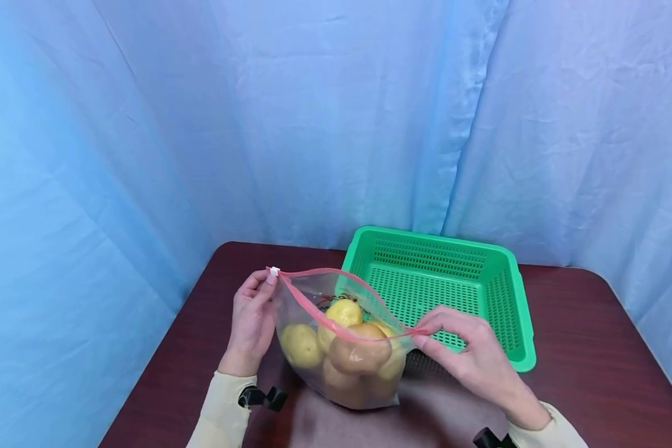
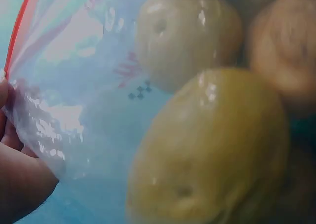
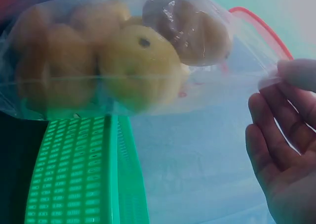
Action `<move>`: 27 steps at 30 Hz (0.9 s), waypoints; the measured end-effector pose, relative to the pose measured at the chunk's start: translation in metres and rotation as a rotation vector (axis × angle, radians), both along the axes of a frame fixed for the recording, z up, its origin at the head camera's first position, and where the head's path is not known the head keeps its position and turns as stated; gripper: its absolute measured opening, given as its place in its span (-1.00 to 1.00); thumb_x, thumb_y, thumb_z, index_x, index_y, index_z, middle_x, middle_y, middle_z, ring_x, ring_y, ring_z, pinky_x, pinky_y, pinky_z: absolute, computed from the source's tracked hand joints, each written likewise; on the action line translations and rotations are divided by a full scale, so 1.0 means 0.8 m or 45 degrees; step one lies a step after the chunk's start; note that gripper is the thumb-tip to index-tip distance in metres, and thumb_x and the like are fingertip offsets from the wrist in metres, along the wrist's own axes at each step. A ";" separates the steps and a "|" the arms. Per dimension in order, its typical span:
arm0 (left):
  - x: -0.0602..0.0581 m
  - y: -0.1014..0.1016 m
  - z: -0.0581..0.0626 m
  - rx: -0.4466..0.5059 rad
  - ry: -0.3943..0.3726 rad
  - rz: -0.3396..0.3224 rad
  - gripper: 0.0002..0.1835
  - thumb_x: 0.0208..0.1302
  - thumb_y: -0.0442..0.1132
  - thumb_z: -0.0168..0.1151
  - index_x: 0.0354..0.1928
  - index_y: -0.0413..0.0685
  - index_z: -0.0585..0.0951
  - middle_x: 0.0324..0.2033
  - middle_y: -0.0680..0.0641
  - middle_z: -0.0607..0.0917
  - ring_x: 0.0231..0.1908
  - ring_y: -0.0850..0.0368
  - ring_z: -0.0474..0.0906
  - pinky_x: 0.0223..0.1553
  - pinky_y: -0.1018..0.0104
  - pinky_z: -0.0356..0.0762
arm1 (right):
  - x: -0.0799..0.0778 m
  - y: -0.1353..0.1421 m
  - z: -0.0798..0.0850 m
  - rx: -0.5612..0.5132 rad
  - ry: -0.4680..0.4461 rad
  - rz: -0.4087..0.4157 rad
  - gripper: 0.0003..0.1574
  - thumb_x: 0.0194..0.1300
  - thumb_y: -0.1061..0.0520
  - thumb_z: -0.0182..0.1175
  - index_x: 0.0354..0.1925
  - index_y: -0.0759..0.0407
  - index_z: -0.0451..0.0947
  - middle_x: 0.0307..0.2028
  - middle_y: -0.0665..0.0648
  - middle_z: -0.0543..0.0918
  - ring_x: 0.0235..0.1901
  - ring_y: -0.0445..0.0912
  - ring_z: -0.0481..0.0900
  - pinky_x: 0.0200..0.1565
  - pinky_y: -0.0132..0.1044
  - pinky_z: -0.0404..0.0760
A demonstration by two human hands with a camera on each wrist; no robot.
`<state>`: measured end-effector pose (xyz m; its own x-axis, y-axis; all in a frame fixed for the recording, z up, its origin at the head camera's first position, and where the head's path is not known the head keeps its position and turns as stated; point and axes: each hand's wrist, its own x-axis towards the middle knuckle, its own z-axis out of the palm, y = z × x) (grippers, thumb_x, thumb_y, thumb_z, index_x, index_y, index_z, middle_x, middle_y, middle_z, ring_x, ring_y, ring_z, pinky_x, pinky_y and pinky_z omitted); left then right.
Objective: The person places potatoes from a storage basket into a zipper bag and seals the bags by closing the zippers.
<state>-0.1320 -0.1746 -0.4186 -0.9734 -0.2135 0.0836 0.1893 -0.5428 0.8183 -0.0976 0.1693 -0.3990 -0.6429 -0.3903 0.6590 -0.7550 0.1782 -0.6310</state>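
Observation:
A clear slider zip bag (image 1: 307, 298) with a pink zip edge is held up between my two hands, its mouth spread apart. My left hand (image 1: 253, 317) pinches the left end of the edge, right at the white slider (image 1: 274, 271). At the opposite end, thumb and index finger of my right hand (image 1: 465, 348) pinch the pink strip. Several rounded, potato-like things fill the bag's lower part: a yellow one (image 1: 301, 346) at the left and a brown one (image 1: 361, 348) on top. In the left wrist view, a large yellow one (image 2: 212, 150) shows through the plastic.
Behind the bag and to its right stands a green perforated plastic basket (image 1: 523, 311) on the dark red-brown table (image 1: 582, 348). The bag overlaps its left front corner in the head view. Light blue curtains (image 1: 313, 124) hang along the table's back and left side.

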 end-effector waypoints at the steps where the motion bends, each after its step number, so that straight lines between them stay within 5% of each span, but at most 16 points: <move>1: 0.002 -0.003 -0.001 0.001 -0.001 0.002 -0.81 0.49 -0.43 0.20 -0.28 -0.02 0.69 -0.27 0.04 0.73 -0.18 0.20 0.67 -0.04 0.39 0.59 | 0.000 0.002 0.002 -0.009 -0.047 -0.018 -0.53 0.07 0.54 0.40 -0.27 -0.03 0.71 -0.26 -0.02 0.74 -0.22 -0.16 0.68 -0.07 -0.45 0.59; 7: 0.013 -0.012 -0.009 0.076 0.041 -0.078 -0.86 0.46 -0.39 0.25 -0.28 -0.05 0.69 -0.26 0.04 0.72 -0.20 0.22 0.62 -0.08 0.42 0.58 | 0.001 0.014 0.015 -0.086 -0.357 -0.211 -0.70 0.33 0.46 0.27 -0.32 0.07 0.69 -0.23 0.05 0.72 -0.20 -0.16 0.62 -0.18 -0.45 0.59; 16: 0.024 -0.010 -0.025 -0.060 0.065 -0.194 -0.68 0.55 -0.43 0.07 -0.23 0.04 0.76 -0.27 0.07 0.73 -0.24 0.24 0.59 -0.12 0.40 0.57 | -0.002 0.018 0.014 -0.132 -0.450 -0.431 -0.82 0.35 0.39 0.31 -0.35 0.18 0.71 -0.26 -0.02 0.74 -0.26 -0.19 0.58 -0.32 -0.45 0.54; 27: 0.029 -0.001 -0.027 -0.118 0.169 -0.214 -0.68 0.47 -0.53 0.11 -0.16 0.00 0.77 -0.25 0.05 0.77 -0.24 0.27 0.66 -0.15 0.44 0.60 | 0.001 0.043 0.009 0.100 -0.483 -0.292 -0.75 0.43 0.36 0.25 -0.23 0.04 0.73 -0.18 0.04 0.75 -0.14 -0.22 0.61 -0.19 -0.44 0.55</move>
<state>-0.1088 -0.1750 -0.4402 -0.9738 -0.0348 0.2248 0.2117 -0.4994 0.8401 -0.0969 0.2034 -0.3914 -0.9091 -0.2488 0.3342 -0.4083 0.3722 -0.8335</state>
